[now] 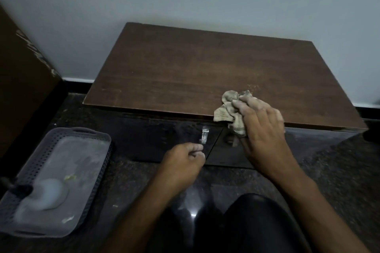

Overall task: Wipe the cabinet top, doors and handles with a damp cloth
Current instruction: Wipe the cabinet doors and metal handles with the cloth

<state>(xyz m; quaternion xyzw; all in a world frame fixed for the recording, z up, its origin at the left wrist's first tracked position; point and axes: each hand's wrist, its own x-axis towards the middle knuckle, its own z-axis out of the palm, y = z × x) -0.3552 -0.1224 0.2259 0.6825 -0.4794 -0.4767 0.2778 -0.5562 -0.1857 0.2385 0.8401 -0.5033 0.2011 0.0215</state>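
The right hand's grip (260, 127) bunches a limp beige cloth (230, 109) at the cabinet top's (185, 68) front edge; soft and light, it is best held wadded under the palm. The left hand (183, 161), fingers curled, seems to pinch the left door (164, 141) near its metal handle (204, 134).

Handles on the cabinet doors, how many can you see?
2. One shiny handle is on the left door, just above the left hand. A darker handle is on the right door, partly hidden by the right hand.
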